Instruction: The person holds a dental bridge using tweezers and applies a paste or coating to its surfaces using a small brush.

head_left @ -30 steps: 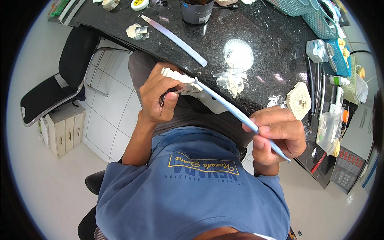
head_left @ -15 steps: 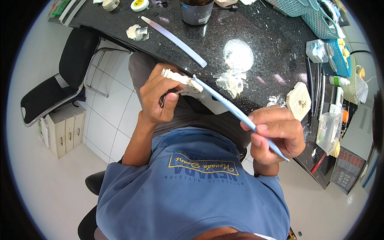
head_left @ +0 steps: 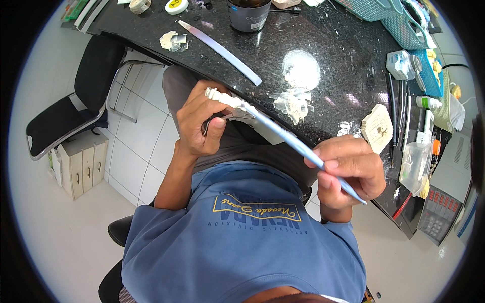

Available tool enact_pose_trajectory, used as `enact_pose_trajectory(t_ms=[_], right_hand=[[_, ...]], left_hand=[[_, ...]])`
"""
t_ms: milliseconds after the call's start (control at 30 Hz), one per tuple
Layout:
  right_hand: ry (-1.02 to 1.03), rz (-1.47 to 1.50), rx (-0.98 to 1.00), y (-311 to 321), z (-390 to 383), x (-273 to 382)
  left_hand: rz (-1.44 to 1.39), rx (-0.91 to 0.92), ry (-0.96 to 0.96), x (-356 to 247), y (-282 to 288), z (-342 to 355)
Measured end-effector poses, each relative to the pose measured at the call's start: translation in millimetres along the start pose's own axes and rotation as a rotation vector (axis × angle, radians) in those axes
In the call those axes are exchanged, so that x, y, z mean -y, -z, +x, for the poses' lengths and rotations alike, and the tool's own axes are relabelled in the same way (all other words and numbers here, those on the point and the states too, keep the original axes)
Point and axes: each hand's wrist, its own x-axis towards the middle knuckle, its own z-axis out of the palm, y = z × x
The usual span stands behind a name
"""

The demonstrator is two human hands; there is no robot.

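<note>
A white row of teeth shaped like a dental bridge rises above the fingers of my left hand, which is closed around it. A bit of dark metal, perhaps a clamp handle, shows between the thumb and the curled fingers; most of it is hidden. My right hand pinches a slim light-blue pen-like tool between thumb and fingers. Its far tip meets the right end of the white teeth, and its pointed rear end sticks out below the hand.
On the dark speckled table lie a pale spatula, smears of cream paste and a hexagonal cream plate. A dark round container stands at the back. Teal baskets, a clear box and slim tools crowd the right side. A black chair stands left.
The blue tool's tip has shifted slightly on the right end of the white teeth, and the teeth have tilted a little. Both hands stay almost in place.
</note>
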Motion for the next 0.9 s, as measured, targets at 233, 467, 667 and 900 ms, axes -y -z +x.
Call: enact_pose_trajectory(t_ms=[233, 467, 667, 900], right_hand=[[-0.013, 0.068, -0.04, -0.5, -1.9, 1.3], [-0.006, 0.12, -0.036, 0.5, -2.4, -0.1], [0.007, 0.015, -0.004, -1.1, -1.3, 1.3], [0.011, 0.02, 0.013, -0.6, -0.6, 0.4]], left_hand=[[-0.018, -0.001, -0.004, -1.2, 0.5, 0.7], [-0.007, 0.002, -0.004, -1.6, 1.3, 1.5], [-0.019, 0.004, 0.011, -0.9, 1.0, 0.6], [0.003, 0.014, -0.01, 0.4, 1.3, 0.2]])
